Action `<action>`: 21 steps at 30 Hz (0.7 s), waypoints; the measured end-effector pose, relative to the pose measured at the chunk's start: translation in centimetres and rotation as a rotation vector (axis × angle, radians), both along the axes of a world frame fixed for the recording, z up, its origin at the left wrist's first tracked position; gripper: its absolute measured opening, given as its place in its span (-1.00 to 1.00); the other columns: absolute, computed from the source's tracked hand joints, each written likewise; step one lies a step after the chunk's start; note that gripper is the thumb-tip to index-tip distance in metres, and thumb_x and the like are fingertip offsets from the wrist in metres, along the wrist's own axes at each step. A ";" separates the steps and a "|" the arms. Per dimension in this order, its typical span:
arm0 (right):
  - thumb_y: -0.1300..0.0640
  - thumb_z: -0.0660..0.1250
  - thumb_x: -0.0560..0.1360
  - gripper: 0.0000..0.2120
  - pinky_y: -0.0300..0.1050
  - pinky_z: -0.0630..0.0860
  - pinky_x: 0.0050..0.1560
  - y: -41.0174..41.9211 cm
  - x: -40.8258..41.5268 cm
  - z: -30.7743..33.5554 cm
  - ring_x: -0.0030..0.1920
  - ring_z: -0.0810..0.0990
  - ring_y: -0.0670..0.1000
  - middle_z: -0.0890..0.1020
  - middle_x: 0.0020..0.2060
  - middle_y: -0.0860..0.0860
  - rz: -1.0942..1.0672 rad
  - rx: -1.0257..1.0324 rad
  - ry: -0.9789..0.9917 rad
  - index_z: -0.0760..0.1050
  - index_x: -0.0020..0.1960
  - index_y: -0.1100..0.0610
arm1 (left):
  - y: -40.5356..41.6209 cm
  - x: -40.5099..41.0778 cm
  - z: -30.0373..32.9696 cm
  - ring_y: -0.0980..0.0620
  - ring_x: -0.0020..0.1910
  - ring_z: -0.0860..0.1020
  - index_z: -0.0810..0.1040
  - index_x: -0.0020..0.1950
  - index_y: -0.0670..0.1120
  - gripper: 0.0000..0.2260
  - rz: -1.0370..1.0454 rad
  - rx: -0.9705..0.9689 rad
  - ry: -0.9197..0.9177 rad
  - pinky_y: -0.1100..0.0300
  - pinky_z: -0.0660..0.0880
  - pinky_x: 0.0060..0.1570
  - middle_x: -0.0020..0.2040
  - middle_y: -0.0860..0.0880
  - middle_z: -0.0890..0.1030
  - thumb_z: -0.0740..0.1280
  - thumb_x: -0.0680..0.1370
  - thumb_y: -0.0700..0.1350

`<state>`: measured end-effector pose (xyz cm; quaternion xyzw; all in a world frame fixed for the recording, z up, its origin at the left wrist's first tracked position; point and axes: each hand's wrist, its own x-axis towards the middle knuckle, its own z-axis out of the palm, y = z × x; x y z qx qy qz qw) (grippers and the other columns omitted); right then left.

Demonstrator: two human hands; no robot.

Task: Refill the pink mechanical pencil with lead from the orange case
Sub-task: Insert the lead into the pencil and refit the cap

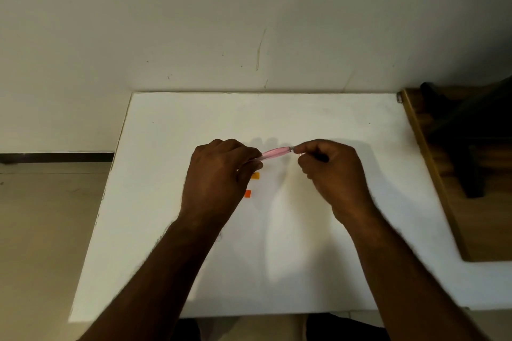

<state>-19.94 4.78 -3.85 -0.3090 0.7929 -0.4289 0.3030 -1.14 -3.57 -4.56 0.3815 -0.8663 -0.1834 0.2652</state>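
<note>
Above the white desk (332,124), the left hand (219,174) grips the pink mechanical pencil (275,153) while the right hand (329,171) pinches its end, likely opening it; the orange case (255,175), mostly hidden, lies below, awaiting a delicate lead pick-up.

head camera | worn high, looking forward and down | close over flat white rectangular tabletop (318,271) | pale scuffed wall (221,22) ahead | single view, nothing shared
</note>
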 end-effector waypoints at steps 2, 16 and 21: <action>0.34 0.43 0.50 -0.85 -0.12 0.61 -0.13 -0.1 -0.2 0.7 -0.26 0.64 -0.01 0.70 -0.26 0.03 -0.097 -0.146 -0.316 0.70 -0.07 0.13 | 0.0 0.0 0.0 -0.02 -0.27 0.56 0.72 -0.03 0.02 -0.89 0.003 -0.001 0.002 0.02 0.47 -0.21 -0.22 0.08 0.66 0.40 0.54 -0.02; 0.36 0.44 0.52 -0.86 -0.18 0.62 -0.10 -0.1 -0.3 1.4 -0.17 0.73 0.06 0.75 -0.15 0.14 -0.047 -0.265 -0.440 0.70 0.03 0.21 | 0.0 -0.1 0.0 -0.03 -0.26 0.56 0.71 -0.02 0.02 -0.88 0.029 0.001 -0.018 0.01 0.48 -0.21 -0.22 0.07 0.66 0.39 0.54 -0.02; 0.34 0.45 0.53 -0.87 -0.18 0.62 -0.11 -0.1 -0.2 1.0 -0.17 0.74 0.05 0.75 -0.17 0.11 -0.031 -0.258 -0.398 0.70 0.04 0.20 | 0.0 -0.1 -0.1 -0.03 -0.26 0.56 0.72 -0.03 0.01 -0.88 0.024 0.001 -0.010 0.00 0.48 -0.21 -0.21 0.07 0.67 0.40 0.54 -0.01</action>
